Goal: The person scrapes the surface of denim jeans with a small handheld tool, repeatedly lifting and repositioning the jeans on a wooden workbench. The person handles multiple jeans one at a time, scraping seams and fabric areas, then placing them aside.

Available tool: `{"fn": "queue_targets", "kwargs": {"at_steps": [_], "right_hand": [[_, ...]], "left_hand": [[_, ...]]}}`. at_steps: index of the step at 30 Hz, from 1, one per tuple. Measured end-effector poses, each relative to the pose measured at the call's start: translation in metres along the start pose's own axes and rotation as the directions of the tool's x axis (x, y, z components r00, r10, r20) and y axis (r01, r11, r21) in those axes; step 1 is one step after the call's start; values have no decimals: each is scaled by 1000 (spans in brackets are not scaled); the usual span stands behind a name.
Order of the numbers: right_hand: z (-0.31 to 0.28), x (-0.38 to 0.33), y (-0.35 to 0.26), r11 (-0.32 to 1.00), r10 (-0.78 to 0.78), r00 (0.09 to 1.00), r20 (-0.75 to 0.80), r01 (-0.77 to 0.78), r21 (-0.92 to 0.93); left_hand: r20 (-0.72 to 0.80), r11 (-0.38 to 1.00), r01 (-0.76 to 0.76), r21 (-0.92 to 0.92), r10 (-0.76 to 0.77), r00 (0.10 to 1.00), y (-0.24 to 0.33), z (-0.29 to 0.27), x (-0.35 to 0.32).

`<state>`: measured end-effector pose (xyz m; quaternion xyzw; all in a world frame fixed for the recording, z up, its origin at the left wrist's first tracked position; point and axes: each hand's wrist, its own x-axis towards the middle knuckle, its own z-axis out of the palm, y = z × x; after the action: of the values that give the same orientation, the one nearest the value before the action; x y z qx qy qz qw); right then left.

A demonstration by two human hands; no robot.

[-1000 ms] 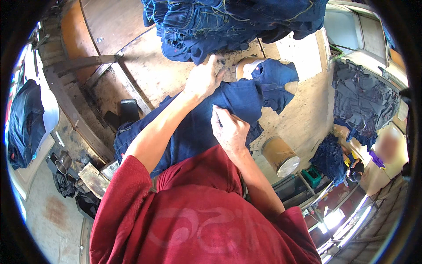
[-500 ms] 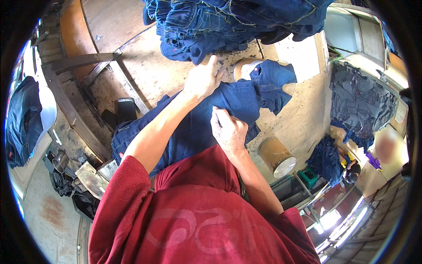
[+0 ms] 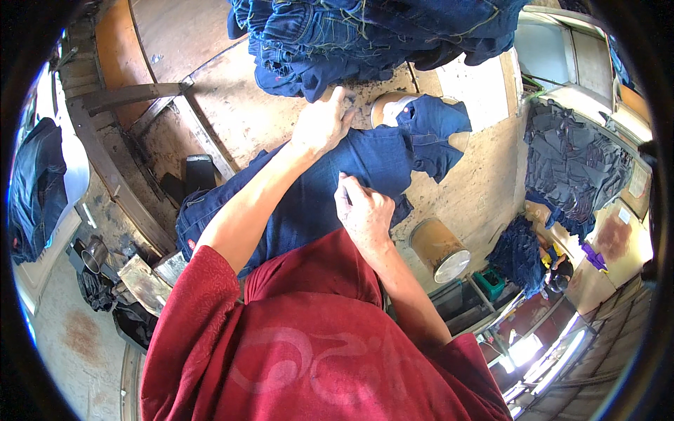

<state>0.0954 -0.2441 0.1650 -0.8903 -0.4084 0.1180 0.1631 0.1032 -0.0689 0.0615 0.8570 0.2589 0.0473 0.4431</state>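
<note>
The denim (image 3: 309, 207) lies beneath both hands, stretched slantwise from beside the left elbow to just past the right hand (image 3: 366, 209). The left hand (image 3: 323, 126) is over its far edge; the right hand is on or just above its upper face, nearer the body.

Material: dark blue twill, matte, smooth across the middle and creased toward the left end (a small red mark shows there). The near side meets the red shirt (image 3: 309, 337), a soft cloth with a faded pale print. Beyond the left hand stands a thick pile (image 3: 386, 42) of denim, gathered and trailing loose yellowish threads. A smaller denim piece (image 3: 439, 133) lies past the right end. A tan drum (image 3: 439, 245), cylindrical with a pale end, is to the right on the speckled board (image 3: 232, 98).

Pose: the left forearm crosses the denim diagonally, its fingers reaching forward, partly bent. The right forearm rises from the lower right, its fingers curled close together in a narrow pinch. Whether either hand grips any fabric cannot be determined.
</note>
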Motion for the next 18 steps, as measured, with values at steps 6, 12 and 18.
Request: {"fn": "queue_targets", "kwargs": {"at_steps": [6, 12, 18], "right_hand": [[-10, -14, 35, 710, 334, 937, 103, -322, 626], [-29, -54, 117, -123, 834, 263, 485, -769, 627], [23, -46, 160, -452, 651, 369, 664, -514, 729]], "left_hand": [[109, 989, 90, 118, -103, 989, 22, -20, 6], [-351, 971, -59, 232, 140, 926, 23, -104, -91], [-62, 786, -74, 613, 141, 988, -1, -156, -278]]}}
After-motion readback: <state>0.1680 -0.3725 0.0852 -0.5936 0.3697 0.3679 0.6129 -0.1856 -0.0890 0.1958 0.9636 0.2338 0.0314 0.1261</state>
